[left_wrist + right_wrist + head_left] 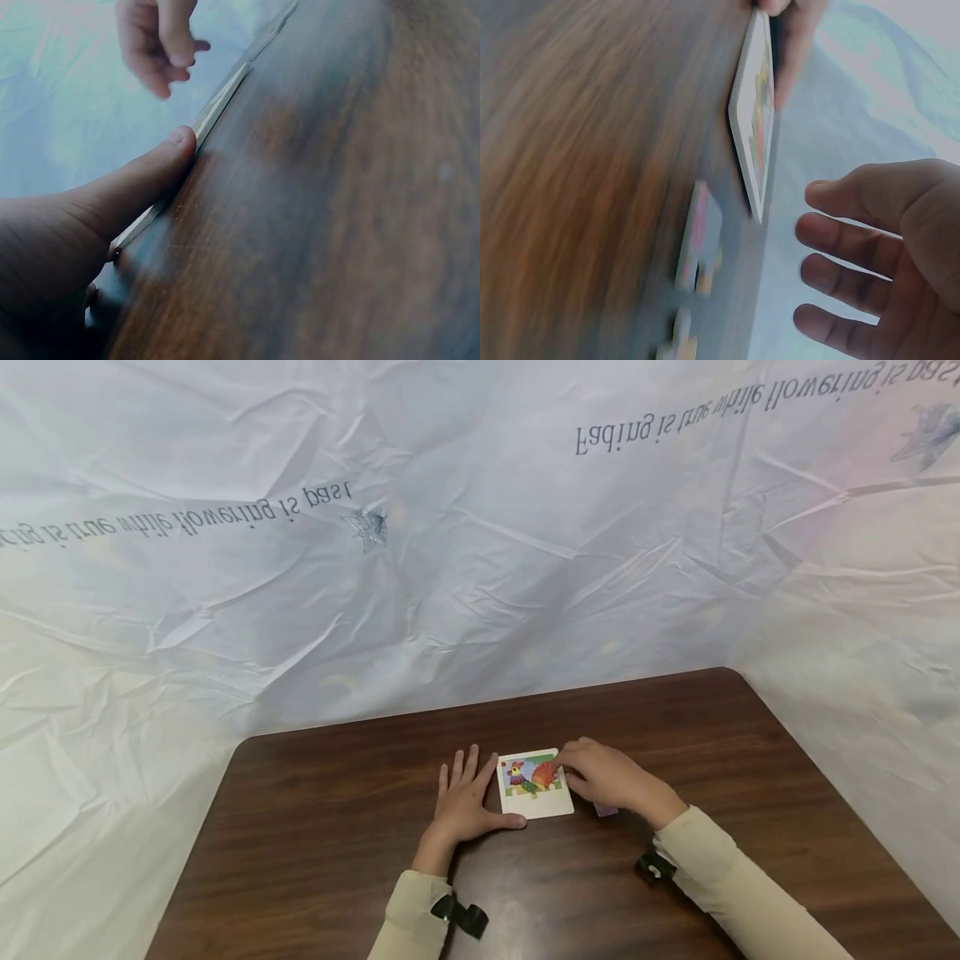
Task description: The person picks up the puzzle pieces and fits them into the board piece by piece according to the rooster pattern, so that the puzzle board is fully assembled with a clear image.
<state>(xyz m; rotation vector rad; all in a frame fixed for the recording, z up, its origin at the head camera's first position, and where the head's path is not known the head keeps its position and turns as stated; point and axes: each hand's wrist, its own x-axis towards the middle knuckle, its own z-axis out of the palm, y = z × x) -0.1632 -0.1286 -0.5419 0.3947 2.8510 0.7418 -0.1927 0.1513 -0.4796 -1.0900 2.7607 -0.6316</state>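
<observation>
On the table [315,827], near centre: one puzzle board [534,783], square, white-bordered, with a colourful picture in red, orange, green and blue. Left hand [467,802] lies flat at the board's 9 o'clock, fingers straight, thumb [154,176] pressed against the board's edge. Right hand [609,774] sits at the board's 3 o'clock, fingers over the edge; the right wrist view shows them relaxed, holding nothing. Loose puzzle pieces [697,236]: head view shows one, purple, by the right wrist; the right wrist view shows three, blurred. Sleeves: two, cream.
</observation>
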